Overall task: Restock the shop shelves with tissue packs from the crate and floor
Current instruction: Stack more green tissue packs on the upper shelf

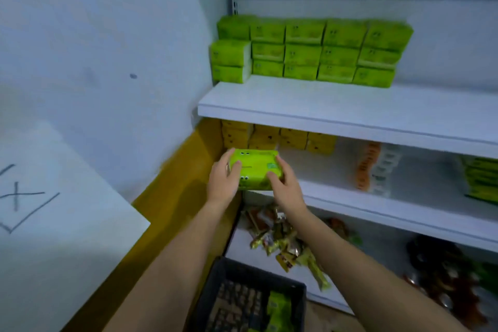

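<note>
A green tissue pack is held in front of the middle shelf, at its left end. My left hand grips the pack's left side and my right hand grips its right side. Stacked green tissue packs fill the left part of the upper shelf. Yellow tissue packs stand at the back of the middle shelf. Below my arms, a dark crate holds one green pack.
Orange and white packs and green packs stand further right on the middle shelf. Snack packets and dark items lie on the bottom shelf. A white wall with a yellow base closes the left side.
</note>
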